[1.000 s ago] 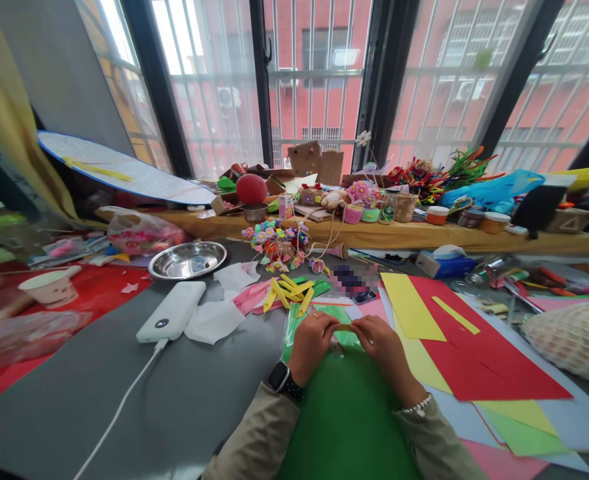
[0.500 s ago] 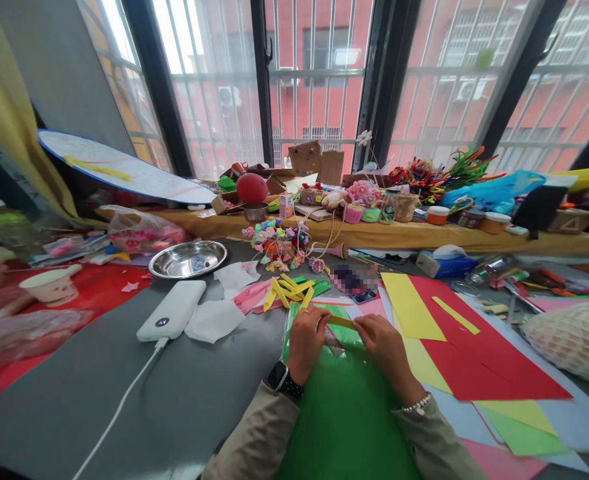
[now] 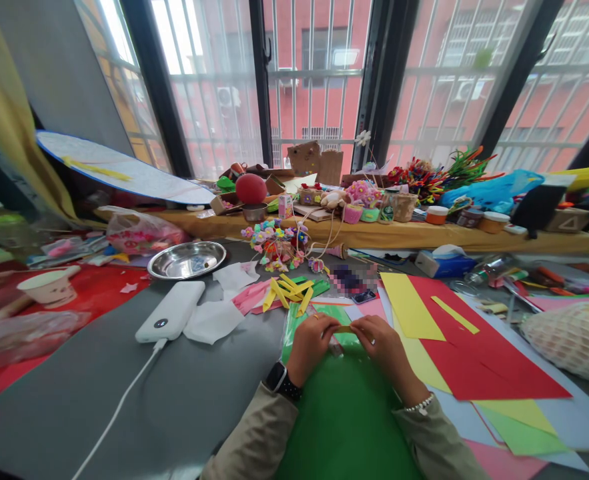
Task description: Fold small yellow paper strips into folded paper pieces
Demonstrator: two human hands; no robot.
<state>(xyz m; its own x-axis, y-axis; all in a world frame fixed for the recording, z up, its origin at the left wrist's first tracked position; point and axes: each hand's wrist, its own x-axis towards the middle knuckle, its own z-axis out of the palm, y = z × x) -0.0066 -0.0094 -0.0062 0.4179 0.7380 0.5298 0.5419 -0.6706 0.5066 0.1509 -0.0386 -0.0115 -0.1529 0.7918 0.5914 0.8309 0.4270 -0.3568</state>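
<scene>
Between my two hands is a short yellow paper strip [image 3: 344, 329], pinched at both ends above a glossy green sheet [image 3: 347, 413]. My left hand [image 3: 310, 343] grips its left end with closed fingers. The other end is in the closed fingers of my right hand [image 3: 383, 343]. Under the strip lies a narrow clear piece [image 3: 336, 347], partly covered by my hands. Just beyond my left hand, several folded yellow paper strips [image 3: 289, 291] are piled over green paper pieces [image 3: 319, 288].
Right of the hands lie a red sheet [image 3: 494, 353], a yellow sheet [image 3: 409, 307] and a loose yellow strip [image 3: 454, 315]. To the left are a white power bank [image 3: 171, 312] with a cable and a steel plate [image 3: 157, 267]. At far left, a blurred person's hand is near a paper cup [image 3: 49, 288].
My hands have drawn closer together, so less of the yellow strip shows between them. The strip is also slightly lower, nearer the green sheet.
</scene>
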